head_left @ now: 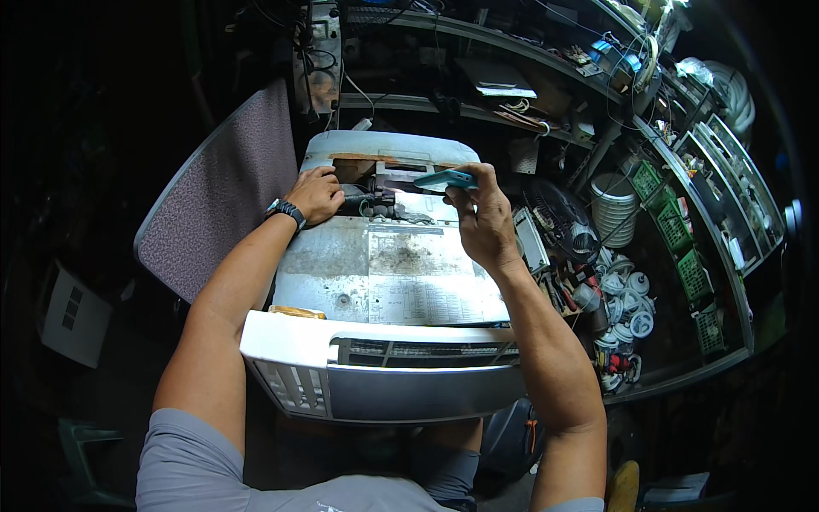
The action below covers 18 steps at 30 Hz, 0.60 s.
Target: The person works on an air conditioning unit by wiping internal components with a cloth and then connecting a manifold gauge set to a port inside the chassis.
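A window air conditioner (324, 256) lies in front of me, its white front grille toward my body and its dusty metal casing stretching away. Through an opening at the casing's far end I see dark tubing (357, 198) and other inner parts. My left hand (316, 194), with a dark watch on the wrist, rests at the left edge of that opening, fingers extended over the metal and holding nothing. In my right hand (485, 213) is a teal smartphone (445, 180), gripped between thumb and fingers above the opening's right side. Its screen is not visible to me.
A purple speckled board (226, 179) leans at the left. Metal shelves (478, 38) with wires and parts run across the back. At the right are a white ribbed bucket (614, 213), green baskets (674, 226) and a pile of white plastic parts (627, 299).
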Each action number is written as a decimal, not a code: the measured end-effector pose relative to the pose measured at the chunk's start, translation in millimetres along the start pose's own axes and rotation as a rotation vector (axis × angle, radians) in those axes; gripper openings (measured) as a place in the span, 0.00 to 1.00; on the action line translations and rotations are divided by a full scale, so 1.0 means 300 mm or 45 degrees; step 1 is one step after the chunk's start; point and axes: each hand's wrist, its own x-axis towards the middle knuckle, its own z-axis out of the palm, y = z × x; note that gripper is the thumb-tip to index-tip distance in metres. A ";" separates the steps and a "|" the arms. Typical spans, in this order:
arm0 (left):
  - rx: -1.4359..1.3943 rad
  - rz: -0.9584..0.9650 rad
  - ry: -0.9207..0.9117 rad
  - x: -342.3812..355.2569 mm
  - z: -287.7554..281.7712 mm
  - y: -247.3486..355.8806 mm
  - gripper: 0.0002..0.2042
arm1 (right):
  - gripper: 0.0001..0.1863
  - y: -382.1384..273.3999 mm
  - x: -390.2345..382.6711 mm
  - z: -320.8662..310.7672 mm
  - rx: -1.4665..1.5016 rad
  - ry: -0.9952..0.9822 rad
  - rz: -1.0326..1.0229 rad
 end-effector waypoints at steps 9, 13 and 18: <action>-0.006 0.015 0.014 -0.001 -0.001 0.000 0.21 | 0.17 -0.005 -0.001 -0.002 -0.007 -0.004 -0.010; -0.008 0.024 0.020 0.001 0.001 -0.001 0.20 | 0.17 -0.002 -0.001 -0.003 -0.018 -0.004 -0.014; -0.002 0.026 0.022 0.000 0.004 -0.004 0.20 | 0.18 -0.001 0.000 -0.001 -0.019 0.001 -0.028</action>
